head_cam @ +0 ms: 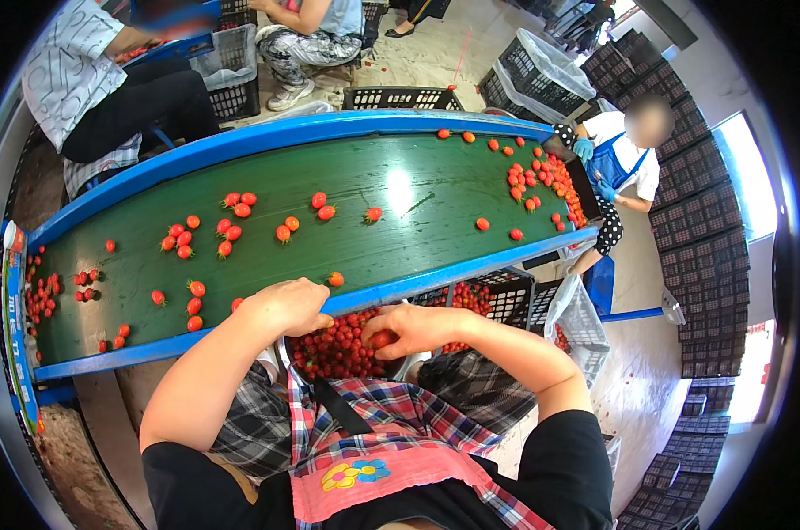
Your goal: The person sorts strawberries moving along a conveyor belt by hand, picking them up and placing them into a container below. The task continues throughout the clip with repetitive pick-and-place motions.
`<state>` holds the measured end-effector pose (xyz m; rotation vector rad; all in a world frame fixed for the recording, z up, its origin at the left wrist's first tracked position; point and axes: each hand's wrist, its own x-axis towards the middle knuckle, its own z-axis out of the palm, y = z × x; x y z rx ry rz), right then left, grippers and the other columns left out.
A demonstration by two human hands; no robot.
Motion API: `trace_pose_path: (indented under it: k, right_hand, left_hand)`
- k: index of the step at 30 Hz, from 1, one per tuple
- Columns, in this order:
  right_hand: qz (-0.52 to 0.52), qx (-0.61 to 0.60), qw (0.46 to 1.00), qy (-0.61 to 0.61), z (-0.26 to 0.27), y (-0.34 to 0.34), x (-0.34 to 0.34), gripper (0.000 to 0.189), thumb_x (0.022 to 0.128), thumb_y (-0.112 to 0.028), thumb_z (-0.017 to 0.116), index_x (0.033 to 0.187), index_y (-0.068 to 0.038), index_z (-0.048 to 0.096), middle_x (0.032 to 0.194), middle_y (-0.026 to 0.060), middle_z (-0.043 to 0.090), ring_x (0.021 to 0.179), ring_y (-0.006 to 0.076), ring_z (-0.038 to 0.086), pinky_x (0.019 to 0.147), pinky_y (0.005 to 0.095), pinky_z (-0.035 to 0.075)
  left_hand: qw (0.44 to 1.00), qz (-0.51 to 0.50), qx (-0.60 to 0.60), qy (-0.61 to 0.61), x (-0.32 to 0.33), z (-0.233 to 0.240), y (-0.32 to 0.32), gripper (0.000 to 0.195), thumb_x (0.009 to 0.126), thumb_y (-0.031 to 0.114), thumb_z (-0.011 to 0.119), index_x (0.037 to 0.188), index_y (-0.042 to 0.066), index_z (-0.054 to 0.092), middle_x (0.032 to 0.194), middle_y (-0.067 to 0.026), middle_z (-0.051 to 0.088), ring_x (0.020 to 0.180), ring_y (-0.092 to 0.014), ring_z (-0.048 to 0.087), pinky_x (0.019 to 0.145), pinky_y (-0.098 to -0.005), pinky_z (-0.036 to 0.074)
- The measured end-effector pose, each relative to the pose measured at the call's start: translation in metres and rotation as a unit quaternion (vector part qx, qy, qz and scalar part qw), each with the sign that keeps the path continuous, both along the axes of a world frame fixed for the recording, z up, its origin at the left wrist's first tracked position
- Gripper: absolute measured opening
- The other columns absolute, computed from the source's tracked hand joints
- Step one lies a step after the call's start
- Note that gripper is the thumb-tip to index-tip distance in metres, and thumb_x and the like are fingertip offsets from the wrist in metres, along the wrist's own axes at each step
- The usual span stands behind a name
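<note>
A green conveyor belt [347,172] carries scattered red cherry tomatoes [318,200] in front of me. My left hand [299,307] is at the blue near rail [426,281], its fingers curled down over the edge; what they may hold is hidden. Below the rail, between my knees, a round basin [282,352] is heaped with cherry tomatoes [337,344]. Over its right side, my right hand [410,328] has its fingers closed around a red cherry tomato [381,338]. Close to my left hand, a single orange-red tomato [335,279] lies on the belt.
Right of the basin stands a black crate [516,291] containing tomatoes, beside a plastic-lined crate [575,318]. A person in blue gloves [608,165] is at the belt's right end, where tomatoes are piled. Other people sit beyond the far rail [294,126]. Stacked crates [698,232] line the right wall.
</note>
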<state>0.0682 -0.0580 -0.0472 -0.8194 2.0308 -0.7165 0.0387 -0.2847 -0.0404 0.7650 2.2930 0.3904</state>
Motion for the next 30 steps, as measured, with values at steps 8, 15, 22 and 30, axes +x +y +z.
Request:
trace_pose_path:
  k: [8,15,22,30]
  right_hand:
    - [-0.099,0.037,0.994,0.032,0.028,-0.018,-0.022,0.022,0.080,-0.016,0.063,0.097,-0.002,0.064,0.100,0.0145,0.062,0.092,0.0256,0.060,0.076,0.0344,0.048]
    - [-0.183,-0.071,0.939,0.281,-0.055,-0.032,-0.058,0.012,0.074,-0.009,0.063,0.085,-0.004,0.063,0.080,0.0132,0.058,0.073,0.0303,0.060,0.070,0.0352,0.049]
    - [-0.287,0.038,0.833,0.471,-0.043,0.031,-0.115,0.016,0.077,-0.010,0.062,0.092,-0.004,0.062,0.092,0.0162,0.055,0.083,0.0344,0.054,0.077,0.0423,0.044]
    - [-0.307,0.118,0.845,0.421,-0.060,0.039,-0.110,0.012,0.083,-0.014,0.059,0.087,-0.004,0.054,0.084,0.0166,0.056,0.082,0.0376,0.053,0.074,0.0453,0.043]
  left_hand:
    - [0.997,-0.034,0.037,0.057,0.041,0.012,0.007,0.033,0.080,0.030,0.063,0.084,-0.003,0.061,0.083,-0.0212,0.063,0.083,-0.036,0.062,0.074,-0.0423,0.050]
    - [0.994,-0.075,0.049,0.057,0.047,0.001,0.016,0.033,0.080,0.028,0.062,0.093,-0.002,0.059,0.095,-0.0204,0.061,0.090,-0.035,0.060,0.078,-0.0421,0.048]
    - [0.992,-0.071,0.065,0.087,0.058,0.008,0.014,0.029,0.080,0.025,0.062,0.096,0.001,0.057,0.098,-0.0187,0.059,0.093,-0.033,0.057,0.079,-0.0423,0.046]
    - [0.988,-0.086,0.076,0.108,0.072,0.000,0.016,0.026,0.081,0.022,0.059,0.097,0.002,0.057,0.099,-0.0174,0.058,0.093,-0.032,0.057,0.078,-0.0421,0.045]
